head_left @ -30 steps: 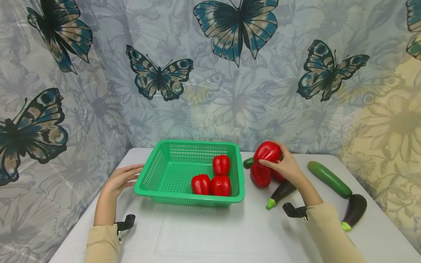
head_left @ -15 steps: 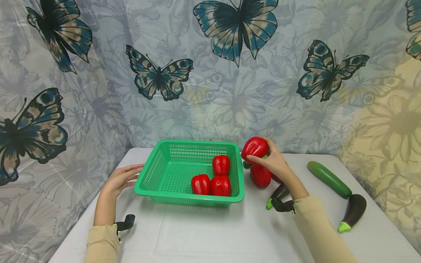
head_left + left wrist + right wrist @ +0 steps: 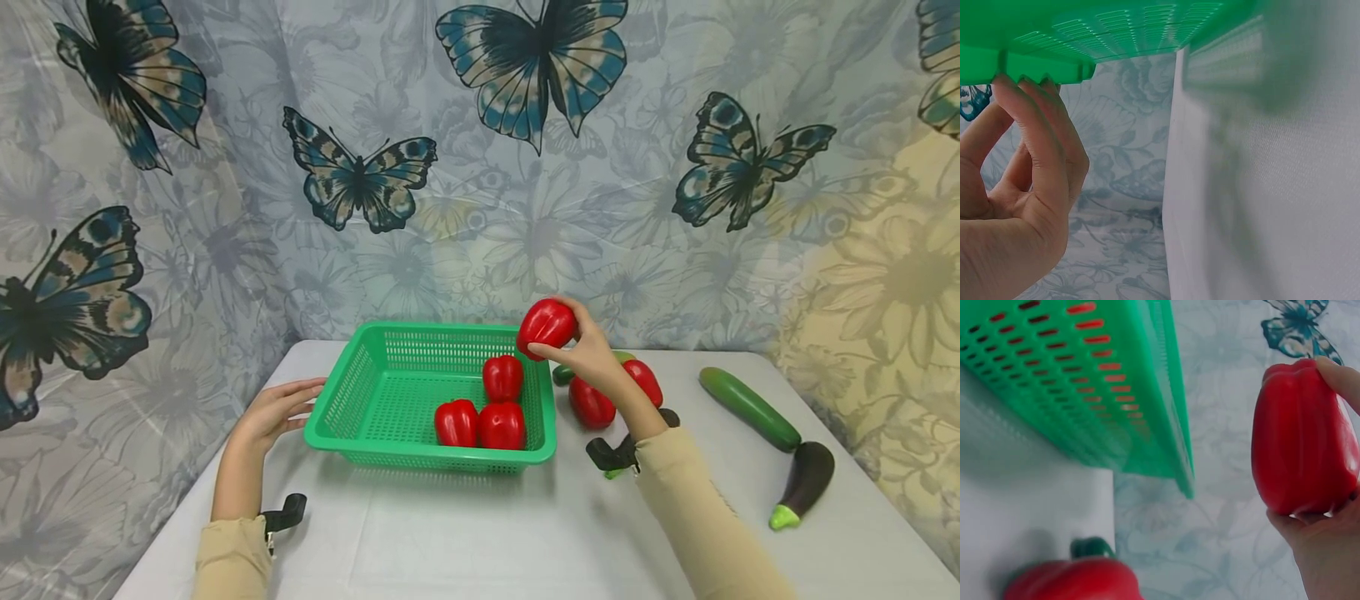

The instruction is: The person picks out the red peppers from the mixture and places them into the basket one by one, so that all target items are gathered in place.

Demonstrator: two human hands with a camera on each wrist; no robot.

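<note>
My right hand [image 3: 596, 360] holds a red bell pepper [image 3: 546, 323] above the right rim of a green plastic basket [image 3: 442, 454]. In the right wrist view, the thumb and fingers grip the held pepper [image 3: 1300, 440] at its two ends, apart from the basket's slotted wall [image 3: 1054, 369]. Three red bell peppers [image 3: 456, 423] sit in the right part of the basket. My left hand [image 3: 273, 414] is at the basket's left side; in the left wrist view its fingertips [image 3: 1004, 84] touch the rim [image 3: 1029, 67], with the fingers extended.
Right of the basket lie two red bell peppers [image 3: 592, 404], a green vegetable [image 3: 562, 374] partly hidden behind them, and an eggplant mostly covered by my right arm. Farther right are a long green cucumber or zucchini [image 3: 750, 408] and another eggplant [image 3: 806, 481]. A butterfly-print cloth [image 3: 360, 275] hangs behind.
My right hand has carried the bell pepper leftward and slightly up, from over the other peppers to above the basket's right rim. The left hand stays at the basket.
</note>
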